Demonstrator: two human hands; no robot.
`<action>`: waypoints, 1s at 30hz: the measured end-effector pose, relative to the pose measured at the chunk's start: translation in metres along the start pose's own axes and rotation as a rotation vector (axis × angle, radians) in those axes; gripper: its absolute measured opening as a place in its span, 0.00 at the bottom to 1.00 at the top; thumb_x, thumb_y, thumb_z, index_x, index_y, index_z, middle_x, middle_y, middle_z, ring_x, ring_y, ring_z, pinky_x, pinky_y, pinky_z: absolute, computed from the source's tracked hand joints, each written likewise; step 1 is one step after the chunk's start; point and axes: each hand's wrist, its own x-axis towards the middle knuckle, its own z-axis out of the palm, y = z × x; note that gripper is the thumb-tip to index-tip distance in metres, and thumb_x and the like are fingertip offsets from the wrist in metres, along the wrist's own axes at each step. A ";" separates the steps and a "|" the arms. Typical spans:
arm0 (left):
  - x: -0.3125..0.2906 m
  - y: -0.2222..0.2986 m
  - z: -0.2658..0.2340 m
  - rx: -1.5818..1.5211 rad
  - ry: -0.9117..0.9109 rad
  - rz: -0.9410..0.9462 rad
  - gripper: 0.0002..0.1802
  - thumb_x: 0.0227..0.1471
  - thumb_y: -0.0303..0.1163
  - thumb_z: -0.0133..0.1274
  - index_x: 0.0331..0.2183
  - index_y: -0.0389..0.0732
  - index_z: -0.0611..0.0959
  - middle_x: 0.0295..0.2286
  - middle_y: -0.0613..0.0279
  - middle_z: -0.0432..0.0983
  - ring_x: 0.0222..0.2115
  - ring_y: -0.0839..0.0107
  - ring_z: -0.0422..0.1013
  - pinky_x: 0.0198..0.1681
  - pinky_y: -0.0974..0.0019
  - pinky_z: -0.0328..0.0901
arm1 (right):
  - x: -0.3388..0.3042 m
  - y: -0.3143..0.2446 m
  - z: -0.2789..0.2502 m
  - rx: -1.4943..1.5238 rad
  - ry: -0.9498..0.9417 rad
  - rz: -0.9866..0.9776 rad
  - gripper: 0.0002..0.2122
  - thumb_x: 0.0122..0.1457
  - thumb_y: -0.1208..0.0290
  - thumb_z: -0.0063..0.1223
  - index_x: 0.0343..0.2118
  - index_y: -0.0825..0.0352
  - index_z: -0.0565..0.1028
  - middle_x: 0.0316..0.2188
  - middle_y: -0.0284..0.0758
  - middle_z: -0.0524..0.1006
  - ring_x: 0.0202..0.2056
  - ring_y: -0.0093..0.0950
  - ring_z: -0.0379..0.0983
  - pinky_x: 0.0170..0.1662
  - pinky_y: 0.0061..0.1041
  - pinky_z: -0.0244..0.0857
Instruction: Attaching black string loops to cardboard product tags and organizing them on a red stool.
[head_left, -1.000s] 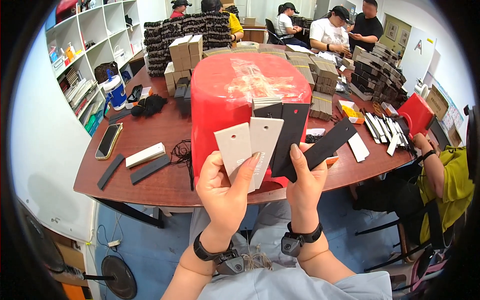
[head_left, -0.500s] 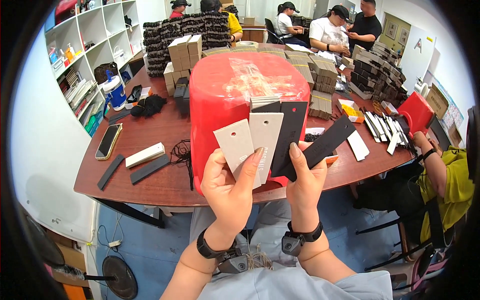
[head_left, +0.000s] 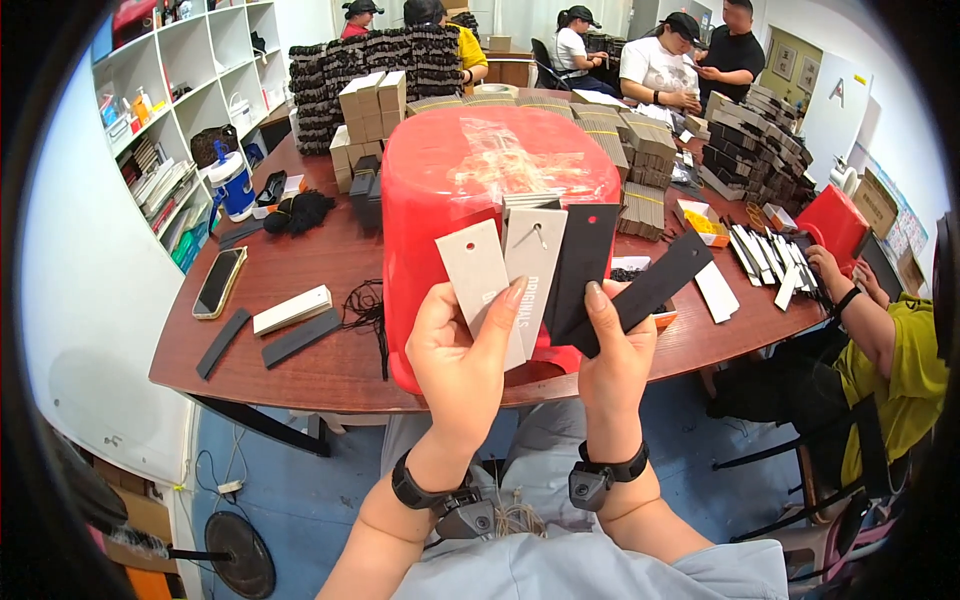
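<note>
My left hand is closed, its thumb pressing two off-white hang tags, the outer tag fanned left and the inner tag upright. A thin metal-looking piece shows at the inner tag's hole. Between thumb and fingers, my right hand grips two black hang tags: an upright tag and another tag slanting to the right. The tags meet edge to edge in front of an upturned red plastic tub with clear tape across its base. Edges of more tags show behind them.
On the table's left lie a phone, an off-white tag stack, black tags and black cords. Tag bundles stand behind the tub. At right, a co-worker's hand is near loose white tags.
Both hands have shifted very slightly right. The inner off-white tag sits a little lower, and a thin metal-looking piece now shows at its hole. The co-worker's hand at right has lifted.
</note>
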 end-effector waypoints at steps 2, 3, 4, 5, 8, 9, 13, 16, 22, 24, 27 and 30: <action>0.002 0.001 0.000 0.002 -0.005 -0.021 0.06 0.42 0.21 0.51 0.26 0.34 0.71 0.24 0.63 0.71 0.25 0.84 0.66 0.29 0.79 0.61 | 0.003 0.000 -0.004 0.010 0.129 -0.061 0.06 0.47 0.77 0.50 0.29 0.70 0.69 0.25 0.33 0.72 0.26 0.19 0.68 0.30 0.15 0.63; 0.002 0.002 0.001 -0.002 0.002 -0.018 0.06 0.41 0.21 0.51 0.26 0.35 0.71 0.24 0.64 0.71 0.24 0.84 0.65 0.28 0.79 0.61 | 0.007 0.001 -0.009 -0.003 0.191 -0.067 0.05 0.48 0.77 0.49 0.29 0.69 0.69 0.26 0.33 0.71 0.26 0.19 0.68 0.29 0.16 0.64; 0.002 0.003 0.001 -0.007 0.008 -0.014 0.06 0.41 0.21 0.51 0.25 0.35 0.71 0.23 0.64 0.71 0.23 0.84 0.65 0.27 0.80 0.61 | 0.007 -0.003 -0.012 0.050 0.199 -0.054 0.05 0.48 0.77 0.49 0.29 0.69 0.69 0.27 0.34 0.71 0.27 0.20 0.68 0.30 0.17 0.64; 0.002 0.003 0.001 -0.008 0.011 -0.014 0.06 0.41 0.21 0.51 0.25 0.35 0.71 0.23 0.64 0.71 0.23 0.84 0.65 0.27 0.80 0.61 | 0.008 -0.005 -0.018 0.042 0.213 -0.108 0.04 0.48 0.77 0.48 0.29 0.69 0.69 0.27 0.34 0.71 0.27 0.20 0.68 0.30 0.18 0.64; 0.001 0.002 -0.001 0.024 0.008 -0.017 0.05 0.41 0.22 0.51 0.25 0.35 0.71 0.23 0.64 0.71 0.23 0.85 0.65 0.27 0.80 0.61 | 0.000 -0.010 -0.018 0.051 0.235 -0.200 0.04 0.47 0.79 0.49 0.28 0.69 0.69 0.26 0.33 0.71 0.27 0.19 0.68 0.29 0.16 0.63; 0.001 0.001 -0.003 0.030 -0.001 -0.020 0.06 0.41 0.21 0.51 0.26 0.35 0.71 0.24 0.63 0.72 0.25 0.83 0.66 0.29 0.79 0.61 | -0.005 -0.010 -0.016 -0.046 0.075 -0.225 0.04 0.46 0.80 0.49 0.27 0.69 0.69 0.26 0.33 0.70 0.27 0.18 0.67 0.29 0.15 0.62; 0.000 0.000 -0.006 -0.019 0.004 -0.039 0.07 0.41 0.20 0.51 0.28 0.35 0.73 0.26 0.62 0.72 0.27 0.82 0.67 0.32 0.79 0.61 | -0.008 -0.011 0.007 -0.283 -0.092 -0.107 0.03 0.44 0.81 0.52 0.25 0.71 0.71 0.22 0.30 0.72 0.24 0.16 0.66 0.28 0.13 0.59; 0.000 0.003 -0.007 -0.014 0.018 -0.077 0.08 0.41 0.20 0.50 0.30 0.33 0.74 0.28 0.62 0.72 0.28 0.81 0.67 0.33 0.78 0.61 | -0.007 -0.006 0.007 -0.230 -0.082 -0.094 0.04 0.45 0.80 0.52 0.26 0.71 0.72 0.22 0.30 0.72 0.23 0.16 0.66 0.27 0.13 0.61; -0.001 0.004 -0.016 0.098 0.007 -0.066 0.10 0.47 0.24 0.45 0.34 0.31 0.73 0.31 0.59 0.71 0.31 0.78 0.66 0.37 0.76 0.59 | -0.005 -0.005 0.007 -0.189 -0.062 -0.045 0.04 0.45 0.80 0.52 0.26 0.72 0.72 0.22 0.33 0.73 0.23 0.16 0.67 0.27 0.13 0.62; 0.001 0.004 -0.026 0.290 0.010 0.176 0.13 0.51 0.29 0.38 0.36 0.30 0.70 0.34 0.56 0.69 0.35 0.76 0.64 0.41 0.73 0.56 | -0.002 -0.004 0.010 -0.177 -0.069 -0.024 0.05 0.45 0.80 0.51 0.27 0.73 0.72 0.22 0.33 0.73 0.23 0.17 0.68 0.27 0.13 0.62; -0.006 0.013 -0.026 0.289 0.085 0.202 0.13 0.51 0.29 0.37 0.35 0.31 0.71 0.30 0.57 0.68 0.32 0.76 0.63 0.36 0.74 0.57 | 0.003 0.000 0.008 -0.181 -0.070 -0.030 0.05 0.45 0.79 0.52 0.27 0.74 0.72 0.22 0.33 0.73 0.23 0.17 0.68 0.26 0.13 0.63; -0.008 0.022 -0.023 0.412 -0.197 0.172 0.07 0.45 0.24 0.46 0.26 0.30 0.75 0.20 0.60 0.67 0.21 0.77 0.63 0.24 0.76 0.58 | 0.003 0.001 0.008 -0.173 -0.086 -0.012 0.06 0.46 0.79 0.51 0.27 0.74 0.72 0.22 0.33 0.73 0.23 0.17 0.68 0.26 0.13 0.63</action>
